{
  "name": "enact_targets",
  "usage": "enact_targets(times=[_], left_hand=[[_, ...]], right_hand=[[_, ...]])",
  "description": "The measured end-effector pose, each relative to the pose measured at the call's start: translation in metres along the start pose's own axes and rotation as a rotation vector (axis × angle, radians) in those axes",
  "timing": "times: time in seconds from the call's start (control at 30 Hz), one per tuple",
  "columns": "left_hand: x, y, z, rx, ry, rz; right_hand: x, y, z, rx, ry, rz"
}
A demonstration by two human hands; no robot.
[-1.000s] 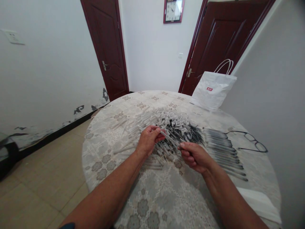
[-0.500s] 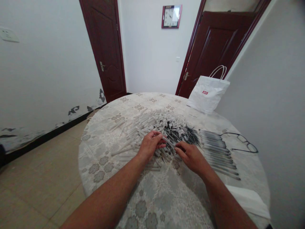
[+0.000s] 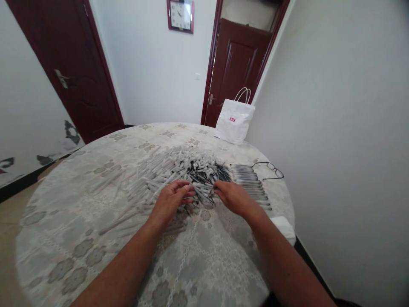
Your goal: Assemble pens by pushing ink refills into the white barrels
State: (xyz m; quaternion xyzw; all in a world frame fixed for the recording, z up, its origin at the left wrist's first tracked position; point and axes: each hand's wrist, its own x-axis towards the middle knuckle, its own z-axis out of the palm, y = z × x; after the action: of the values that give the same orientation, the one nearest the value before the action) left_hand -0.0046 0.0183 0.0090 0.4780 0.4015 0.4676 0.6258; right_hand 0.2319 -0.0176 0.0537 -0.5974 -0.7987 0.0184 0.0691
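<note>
Over the near edge of a loose pile of pen parts, both hands meet around one slim pen (image 3: 203,186). My right hand (image 3: 233,197) pinches its right end between thumb and fingertips. At the other end is my left hand (image 3: 174,197), thumb and forefinger closed on it, the lower fingers loosely curled. The pile holds whitish pen barrels (image 3: 153,164), small white caps (image 3: 204,158) and thin black refills (image 3: 222,171). To the right of my right hand, several pens (image 3: 251,181) lie side by side in a row. Fine detail of the held pen is blurred.
A round table with a patterned cloth (image 3: 204,256) carries everything. Black-framed glasses (image 3: 271,170) lie beyond the row of pens. A white paper bag (image 3: 234,121) stands at the back right, and a folded white sheet (image 3: 283,229) lies near my right forearm.
The view has swung to the right, so the table and hands appear farther left. The pen between my hands now lies closer to level; both hands stay over the pile's near edge.
</note>
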Motion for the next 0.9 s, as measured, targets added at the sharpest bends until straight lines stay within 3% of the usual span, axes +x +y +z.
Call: enact_targets(times=[0.13,0.23,0.4,0.57,0.9], left_hand=[[-0.002,0.002,0.000,-0.004,0.005,-0.003],[-0.004,0.004,0.000,0.003,0.010,0.002],[-0.005,0.007,0.002,0.018,0.019,-0.011],[-0.004,0.006,0.002,0.042,0.031,-0.013],[-0.003,0.001,0.000,0.073,0.015,-0.008]], right_hand=[[-0.010,0.053,-0.002,-0.001,0.081,0.038],[-0.019,0.104,0.001,-0.123,0.121,0.161],[-0.033,0.165,0.013,-0.249,0.027,0.356],[-0.040,0.180,0.024,-0.259,-0.011,0.371],[-0.034,0.175,0.028,-0.264,-0.017,0.344]])
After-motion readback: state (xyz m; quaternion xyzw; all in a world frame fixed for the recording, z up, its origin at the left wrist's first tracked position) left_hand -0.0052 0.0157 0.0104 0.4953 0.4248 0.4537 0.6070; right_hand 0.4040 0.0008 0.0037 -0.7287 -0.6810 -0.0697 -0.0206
